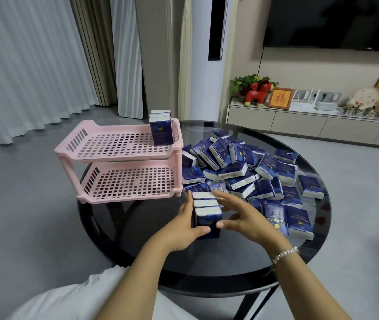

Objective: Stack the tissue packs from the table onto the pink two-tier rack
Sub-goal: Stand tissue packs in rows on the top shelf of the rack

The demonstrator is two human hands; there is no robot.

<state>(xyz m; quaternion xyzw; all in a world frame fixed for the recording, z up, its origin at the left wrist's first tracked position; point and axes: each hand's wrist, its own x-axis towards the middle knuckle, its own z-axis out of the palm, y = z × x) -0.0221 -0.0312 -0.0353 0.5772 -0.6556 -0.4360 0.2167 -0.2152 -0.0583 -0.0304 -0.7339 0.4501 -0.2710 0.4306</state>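
Head view: a bundle of 3 tissue packs (207, 214) is seen standing upright on the dark glass round table (207, 269), the packs pressed face to face so that their white top edges form a short row running away from the person. The long axis of each pack is vertical. The bundle is clamped from both sides: the left hand (187, 224) is laid flat against its left face with the thumb curled over the near front, and the right hand (237, 213) is pressed against its right face, fingers extended toward the far end. Both hands are thus closed on the same bundle, neither being nearer than the other.

The pink two-tier rack (124, 158) is set up and to the left of the bundle, near it but apart, at the table's left rim. On its upper tier, at the far right corner, another upright bundle of packs (161, 128) is already placed; the lower tier is bare. The coming move is judged to be a lift and a carry leftward and away, the bundle kept upright as held.

To the right, just beyond the hands, the loose heap of tissue packs (253, 172) is spread over the table, many packs still to be moved.
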